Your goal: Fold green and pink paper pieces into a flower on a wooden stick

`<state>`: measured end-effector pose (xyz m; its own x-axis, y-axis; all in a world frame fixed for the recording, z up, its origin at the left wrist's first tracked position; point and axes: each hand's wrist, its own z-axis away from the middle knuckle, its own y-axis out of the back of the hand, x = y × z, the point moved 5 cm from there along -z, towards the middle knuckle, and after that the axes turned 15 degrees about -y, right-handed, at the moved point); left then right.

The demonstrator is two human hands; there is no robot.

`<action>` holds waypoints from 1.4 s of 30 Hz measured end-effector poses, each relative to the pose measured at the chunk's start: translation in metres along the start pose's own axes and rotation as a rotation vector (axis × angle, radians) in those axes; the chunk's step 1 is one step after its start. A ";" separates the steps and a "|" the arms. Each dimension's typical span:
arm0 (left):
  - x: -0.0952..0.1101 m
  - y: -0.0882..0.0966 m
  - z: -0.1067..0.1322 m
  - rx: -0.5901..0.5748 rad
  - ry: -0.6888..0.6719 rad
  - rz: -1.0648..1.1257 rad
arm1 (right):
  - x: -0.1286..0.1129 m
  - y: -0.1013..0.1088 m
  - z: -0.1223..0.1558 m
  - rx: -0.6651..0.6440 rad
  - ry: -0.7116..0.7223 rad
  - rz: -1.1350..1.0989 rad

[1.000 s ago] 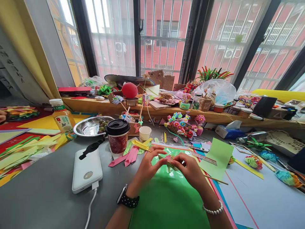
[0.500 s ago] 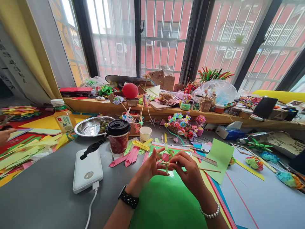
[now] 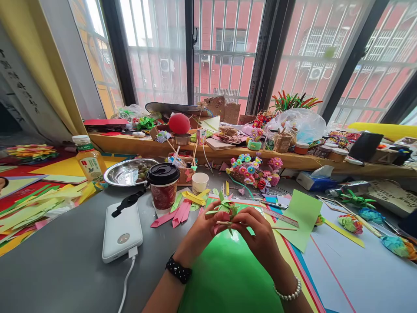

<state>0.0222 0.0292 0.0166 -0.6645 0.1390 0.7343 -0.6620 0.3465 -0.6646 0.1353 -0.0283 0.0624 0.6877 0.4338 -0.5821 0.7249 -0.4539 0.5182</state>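
Observation:
Both my hands meet over a green sheet (image 3: 228, 278) on the grey table. My left hand (image 3: 202, 230), with a dotted black watch at the wrist, pinches a small folded paper flower (image 3: 226, 209) with green leaves and a pink centre. From the right, the closed fingers of my right hand (image 3: 257, 232), which wears a bead bracelet, grip the same flower. A thin wooden stick (image 3: 283, 228) runs rightward from behind my right hand.
A white power bank (image 3: 122, 230) with its cable lies to the left, a lidded paper cup (image 3: 163, 184) and pink paper strips (image 3: 177, 214) behind it. A steel bowl (image 3: 125, 173), a juice bottle (image 3: 88, 160), paper flowers (image 3: 250, 169), a light green sheet (image 3: 298, 217) and a cluttered sill surround them.
The paper flower has been lifted and turned between my hands, so its green leaves now stand up above my fingers. Both hands have shifted slightly up.

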 end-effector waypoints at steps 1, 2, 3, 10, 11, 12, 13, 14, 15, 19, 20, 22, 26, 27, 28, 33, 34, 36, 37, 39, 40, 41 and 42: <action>-0.001 0.000 0.000 0.004 0.003 0.000 | 0.000 0.000 0.000 0.002 -0.001 -0.005; -0.001 0.001 0.000 0.006 0.003 0.001 | 0.000 0.001 0.000 0.004 -0.003 -0.011; -0.002 0.001 0.000 0.006 0.001 0.005 | 0.000 0.001 0.000 0.006 -0.005 -0.018; -0.008 0.000 0.000 -0.022 0.004 0.113 | 0.000 0.002 0.000 0.006 -0.023 -0.053; -0.008 0.000 -0.001 -0.022 0.005 0.126 | 0.000 0.002 0.000 0.005 -0.023 -0.053; -0.008 0.000 -0.001 -0.022 0.007 0.136 | 0.000 0.002 0.000 0.005 -0.022 -0.051; -0.009 0.000 -0.001 -0.020 0.009 0.144 | 0.001 0.001 -0.001 0.006 -0.023 -0.048; -0.009 0.000 -0.001 -0.018 0.009 0.153 | 0.001 0.001 -0.001 0.008 -0.024 -0.045; -0.009 0.000 -0.001 -0.014 0.009 0.162 | 0.001 0.001 -0.001 0.011 -0.026 -0.042; -0.011 -0.001 -0.001 0.008 0.010 0.195 | 0.000 0.001 0.000 0.049 -0.024 -0.038; -0.011 -0.001 0.000 0.017 0.008 0.202 | 0.000 0.001 0.001 0.066 -0.020 -0.038; -0.012 -0.001 0.000 0.023 0.015 0.213 | -0.001 0.002 0.001 0.104 -0.008 -0.037; -0.013 0.000 0.000 0.024 0.000 0.198 | -0.003 0.001 0.003 0.159 0.003 -0.028; -0.013 0.000 0.000 0.024 -0.003 0.191 | -0.003 0.001 0.003 0.166 0.004 -0.026; -0.013 0.000 0.000 0.024 -0.007 0.184 | -0.003 0.001 0.004 0.170 0.005 -0.024; -0.012 -0.003 0.001 0.034 -0.004 0.149 | -0.002 0.001 0.004 0.176 0.006 -0.022; -0.011 -0.003 0.001 0.039 -0.005 0.143 | -0.002 0.001 0.004 0.173 0.002 -0.023; -0.010 -0.004 0.002 0.046 -0.007 0.134 | -0.002 0.002 0.004 0.166 -0.007 -0.027; -0.009 -0.005 0.002 0.046 -0.005 0.129 | -0.002 0.002 0.004 0.165 -0.011 -0.028; -0.009 -0.005 0.002 0.038 0.005 0.116 | -0.003 0.002 0.004 0.165 -0.016 -0.031; -0.009 -0.005 0.002 0.032 0.009 0.109 | -0.003 0.002 0.004 0.165 -0.016 -0.032; -0.009 -0.005 0.002 0.027 0.010 0.103 | -0.004 0.002 0.004 0.166 -0.015 -0.032; -0.009 -0.004 0.002 0.021 0.012 0.099 | -0.004 0.002 0.004 0.168 -0.015 -0.033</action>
<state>0.0307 0.0244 0.0122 -0.7230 0.1828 0.6662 -0.6005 0.3105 -0.7369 0.1339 -0.0341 0.0637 0.6624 0.4393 -0.6068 0.7291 -0.5640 0.3877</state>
